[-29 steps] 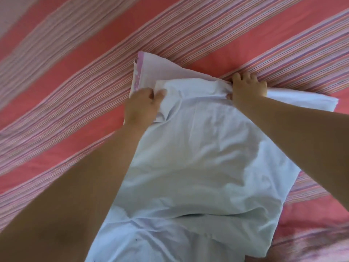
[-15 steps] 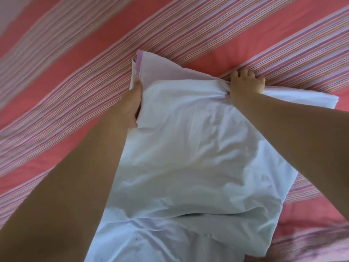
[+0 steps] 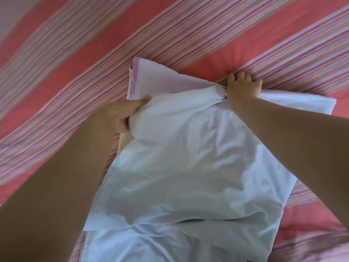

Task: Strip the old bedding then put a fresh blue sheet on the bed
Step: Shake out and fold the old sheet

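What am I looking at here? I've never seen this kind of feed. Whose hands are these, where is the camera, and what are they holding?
There is no machine: a person wears one wide-angle camera on the head, looking down at their own bare arms. Below lies a bed covered in a pink striped sheet. On it rests a pale blue folded sheet. The left hand grips a bunched part of its far edge, and the right hand pinches the same edge further right. A patterned fabric layer peeks out at the fold's left side.
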### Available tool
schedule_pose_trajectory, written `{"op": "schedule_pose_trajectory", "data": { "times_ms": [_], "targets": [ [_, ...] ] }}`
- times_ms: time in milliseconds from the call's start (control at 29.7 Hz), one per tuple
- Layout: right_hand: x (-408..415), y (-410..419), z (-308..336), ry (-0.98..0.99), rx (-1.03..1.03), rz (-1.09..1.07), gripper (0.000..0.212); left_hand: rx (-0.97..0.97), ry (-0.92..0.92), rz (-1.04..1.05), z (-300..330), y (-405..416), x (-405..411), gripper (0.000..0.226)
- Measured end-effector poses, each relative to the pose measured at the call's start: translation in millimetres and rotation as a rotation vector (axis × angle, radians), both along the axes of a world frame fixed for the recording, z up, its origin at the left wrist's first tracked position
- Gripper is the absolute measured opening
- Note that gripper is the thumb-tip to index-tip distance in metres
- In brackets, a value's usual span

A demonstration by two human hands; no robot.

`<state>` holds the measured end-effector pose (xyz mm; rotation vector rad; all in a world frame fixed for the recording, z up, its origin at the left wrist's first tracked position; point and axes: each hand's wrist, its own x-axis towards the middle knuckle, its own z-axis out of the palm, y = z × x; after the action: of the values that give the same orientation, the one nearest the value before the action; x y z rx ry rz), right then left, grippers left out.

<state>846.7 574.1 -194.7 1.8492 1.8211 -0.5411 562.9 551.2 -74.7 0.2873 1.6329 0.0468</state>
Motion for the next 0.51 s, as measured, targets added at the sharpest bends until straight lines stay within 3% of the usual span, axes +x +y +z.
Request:
{"op": "schedule_pose_trajectory", "data": {
  "times_ms": [67, 135, 202, 270, 337, 371, 438, 505],
  "targets": [
    [0, 0, 0, -0.001, 0.001, 0.0, 0.068, 0.26, 0.192, 0.224, 6, 18, -20, 0.014],
    [0, 1, 0, 0.002, 0.001, -0.005, 0.068, 0.681, 0.428, 0.447, 11, 37, -38, 0.013],
    [-1, 1, 0, -0.002, -0.001, -0.01, 0.068, 0.941, 0.625, 0.463, 8, 56, -44, 0.015],
    [-1, 2, 1, -0.002, 0.0, -0.007, 0.066, 0.869, 0.783, 0.166, -1, 63, -35, 0.009],
    [0, 2, 1, 0.0, 0.005, -0.003, 0.065, 0.529, 0.796, -0.244, -23, 56, -25, 0.039],
    [0, 2, 1, 0.001, 0.01, -0.001, 0.065, 0.425, 0.71, -0.332, -32, 49, -21, 0.048],
    [1, 2, 1, 0.007, 0.016, 0.002, 0.064, 0.383, 0.524, -0.332, -48, 39, -19, 0.072],
    [2, 2, 0, 0.01, 0.017, 0.006, 0.065, 0.391, 0.449, -0.271, -55, 36, -24, 0.103]
  ]
}}
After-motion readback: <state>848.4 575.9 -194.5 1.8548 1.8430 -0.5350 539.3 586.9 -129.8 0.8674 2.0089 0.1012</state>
